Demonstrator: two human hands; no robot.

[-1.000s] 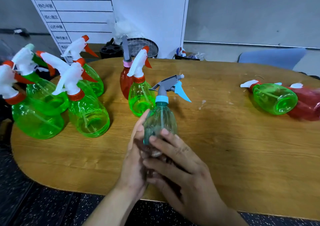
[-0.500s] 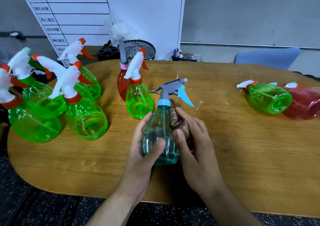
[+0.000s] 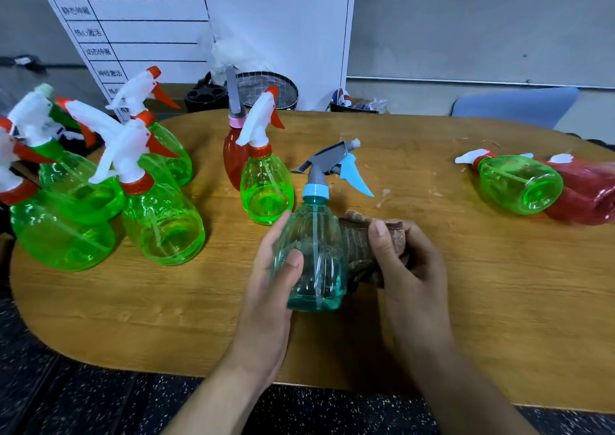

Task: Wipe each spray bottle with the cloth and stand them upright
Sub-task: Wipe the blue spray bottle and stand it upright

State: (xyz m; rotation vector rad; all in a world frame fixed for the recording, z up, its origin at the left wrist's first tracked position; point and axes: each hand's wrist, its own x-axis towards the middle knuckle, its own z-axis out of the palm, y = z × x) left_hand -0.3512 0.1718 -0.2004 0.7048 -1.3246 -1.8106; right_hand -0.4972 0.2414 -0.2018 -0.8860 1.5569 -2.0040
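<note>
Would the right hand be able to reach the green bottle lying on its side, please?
Probably yes: bare table lies between the right hand and the green bottle, though the hand grips the cloth.

Training room: printed schedule board (image 3: 139, 18), table (image 3: 499, 285)

A wooden table (image 3: 499, 301) with rounded ends is seen in front of a grey wall (image 3: 466, 18). A white board (image 3: 233, 18) ruled with a black grid and printed characters is propped behind the table. A blue chair back (image 3: 512, 105) is seen at the far right edge. The floor (image 3: 66, 401) is dark and speckled. Lighting is even and diffuse.
</note>
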